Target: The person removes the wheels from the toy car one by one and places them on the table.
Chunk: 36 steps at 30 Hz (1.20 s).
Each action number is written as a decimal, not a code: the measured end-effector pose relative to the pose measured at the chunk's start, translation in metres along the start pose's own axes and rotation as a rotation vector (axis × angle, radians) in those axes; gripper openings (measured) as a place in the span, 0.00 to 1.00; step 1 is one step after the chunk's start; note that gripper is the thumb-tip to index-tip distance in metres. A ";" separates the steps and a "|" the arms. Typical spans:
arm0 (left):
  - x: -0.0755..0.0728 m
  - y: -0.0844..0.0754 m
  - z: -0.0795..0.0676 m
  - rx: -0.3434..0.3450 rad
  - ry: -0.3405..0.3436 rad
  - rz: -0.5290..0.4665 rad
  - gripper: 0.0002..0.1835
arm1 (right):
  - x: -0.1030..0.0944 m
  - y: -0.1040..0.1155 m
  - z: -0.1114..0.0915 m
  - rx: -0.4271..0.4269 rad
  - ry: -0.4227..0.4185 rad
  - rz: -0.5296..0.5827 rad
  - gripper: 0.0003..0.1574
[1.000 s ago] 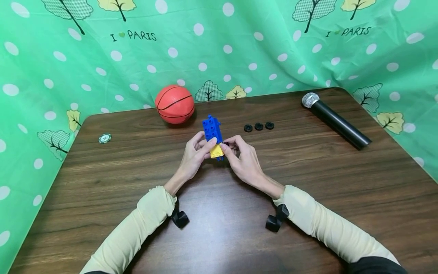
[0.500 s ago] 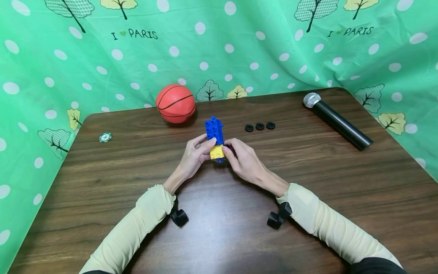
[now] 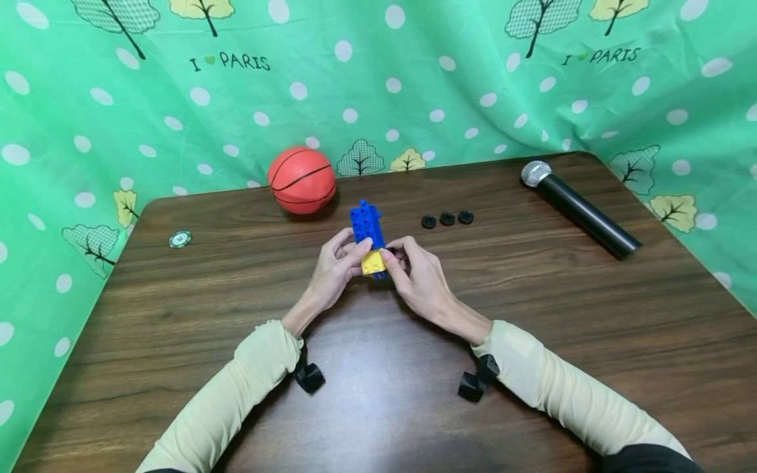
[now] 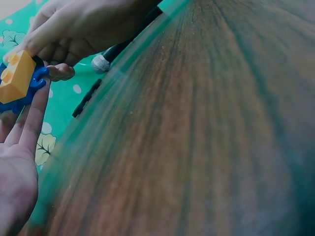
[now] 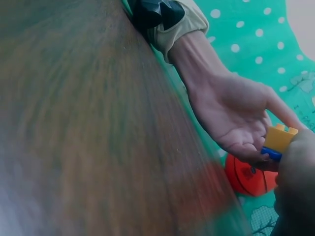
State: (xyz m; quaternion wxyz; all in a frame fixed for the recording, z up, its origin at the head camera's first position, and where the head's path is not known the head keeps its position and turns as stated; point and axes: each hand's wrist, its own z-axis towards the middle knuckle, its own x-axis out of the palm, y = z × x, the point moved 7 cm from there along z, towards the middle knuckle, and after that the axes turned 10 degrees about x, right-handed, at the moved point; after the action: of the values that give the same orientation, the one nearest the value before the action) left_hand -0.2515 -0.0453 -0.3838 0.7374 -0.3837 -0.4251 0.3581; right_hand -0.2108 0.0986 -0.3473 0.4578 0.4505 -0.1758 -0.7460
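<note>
Over the middle of the table, my left hand [image 3: 334,268] grips a toy car of building bricks. A studded blue body [image 3: 366,223] forms its far part, and a yellow brick [image 3: 373,263] sits at the near end on a blue base with a small hook [image 4: 40,77]. The left thumb lies on top and the fingers support it from below. My right hand [image 3: 421,276] meets the car's right side, thumb and forefinger pinching a small black wheel [image 4: 38,62] against it near the yellow brick. Fingers hide most of that wheel.
Beyond the hands, three black wheels [image 3: 447,219] lie in a row. A red toy basketball [image 3: 301,180] stands at the back, a microphone [image 3: 582,209] lies at right, and a poker chip [image 3: 180,239] at left. A green curtain [image 3: 390,66] hangs behind the table [image 3: 177,341].
The right fingers have shifted slightly along the car's side, and less of the black wheel shows. The left hand keeps its grip, and the other objects stay put.
</note>
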 end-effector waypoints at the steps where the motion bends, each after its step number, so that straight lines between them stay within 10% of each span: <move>1: 0.000 0.000 0.000 0.003 0.001 0.004 0.15 | 0.000 0.000 0.000 0.000 -0.005 -0.003 0.07; 36: 0.001 0.001 -0.002 0.004 -0.017 0.007 0.22 | 0.003 -0.007 0.000 0.097 -0.027 0.079 0.06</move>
State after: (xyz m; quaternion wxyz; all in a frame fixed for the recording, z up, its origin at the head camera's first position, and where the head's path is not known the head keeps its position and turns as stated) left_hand -0.2496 -0.0447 -0.3852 0.7335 -0.3805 -0.4292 0.3647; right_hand -0.2147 0.1003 -0.3540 0.4622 0.4545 -0.2356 -0.7241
